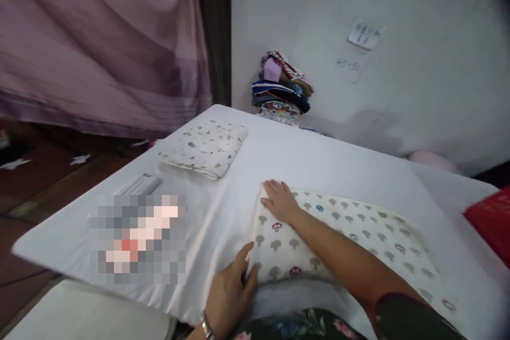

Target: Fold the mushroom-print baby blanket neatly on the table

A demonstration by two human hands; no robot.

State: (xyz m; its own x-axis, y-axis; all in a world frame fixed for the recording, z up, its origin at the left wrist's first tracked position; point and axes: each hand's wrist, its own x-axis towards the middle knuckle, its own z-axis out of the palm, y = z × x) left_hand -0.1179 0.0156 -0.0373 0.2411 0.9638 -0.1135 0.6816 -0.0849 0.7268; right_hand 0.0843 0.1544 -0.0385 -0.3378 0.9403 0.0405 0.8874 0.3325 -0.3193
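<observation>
Mushroom-print cloth [358,219] lies lengthwise on the near part of a white worktop [319,154], its left end between a person's two bare hands. The right hand [281,201] rests palm down by the far left corner, fingers extended and pressing lightly, by the look of it. The left hand [229,287] meets the near left corner, thumb and forefinger at the edge; from where I stand, I cannot tell whether they pinch the fabric.

The cloth looks light, soft and limp, unlikely to slip or break but apt to crease or sag if lifted from one point. Its two left corners seem the best hold, with the flat of a palm to smooth the layers.

The right forearm crosses the printed surface, the chief obstruction, while a floral garment [311,324] crowds the near side. Farther off sit a folded, small-print cloth [205,149], a slim white object [137,185] and, beside it, an item blurred beyond recognition. Something red [490,223] juts in at the right edge; a stack of folded clothes [281,87] rises by the wall.
</observation>
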